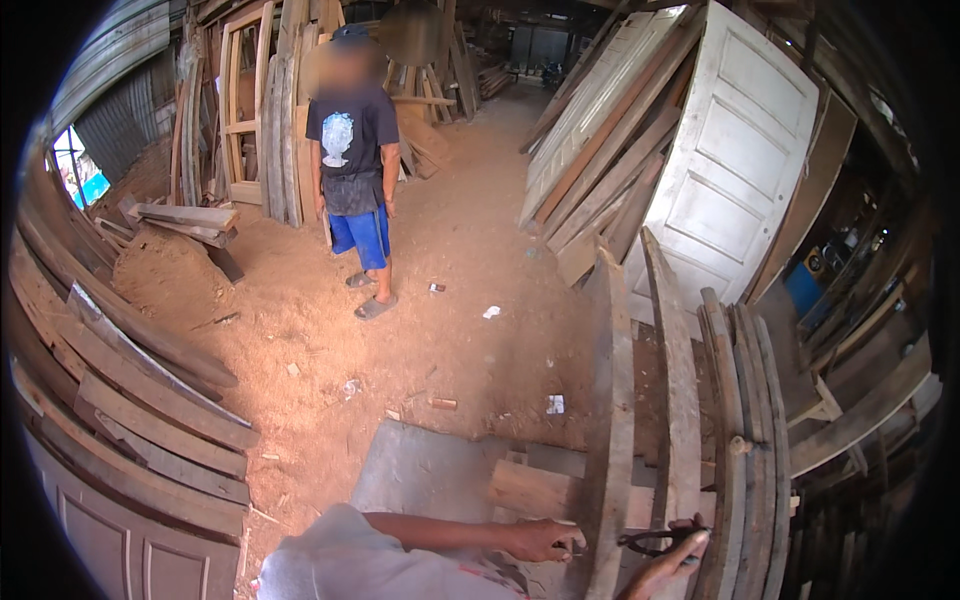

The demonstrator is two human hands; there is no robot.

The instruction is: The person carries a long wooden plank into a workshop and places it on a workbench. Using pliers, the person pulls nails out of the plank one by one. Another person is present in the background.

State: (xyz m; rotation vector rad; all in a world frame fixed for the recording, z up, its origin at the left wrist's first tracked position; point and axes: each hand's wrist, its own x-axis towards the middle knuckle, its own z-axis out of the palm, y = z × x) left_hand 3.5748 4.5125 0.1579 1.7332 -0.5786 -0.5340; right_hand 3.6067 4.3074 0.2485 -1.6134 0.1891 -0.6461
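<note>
My right hand (pixel 672 570) grips a dark hand tool with two curved arms, which looks like pincers (pixel 650 543). The tool lies across the lower part of a long wooden plank (pixel 676 400). On the near side of another long plank (pixel 612 420), to its left, is my left hand (pixel 545 540). Its fingers are curled in toward the thumb, close to that plank's edge; whatever they pinch, if anything, is too small to make out. Behind my hands lies a short, wide board (pixel 540 490) on a grey sheet (pixel 420 462).
A person (pixel 352 150) stands on the sawdust-covered floor ahead. White panel doors (pixel 735 150) and planks lean at the right. More long planks (pixel 750 430) stand beside my right hand. Stacked boards (pixel 130 390) and a brown panel door (pixel 130 540) line the left.
</note>
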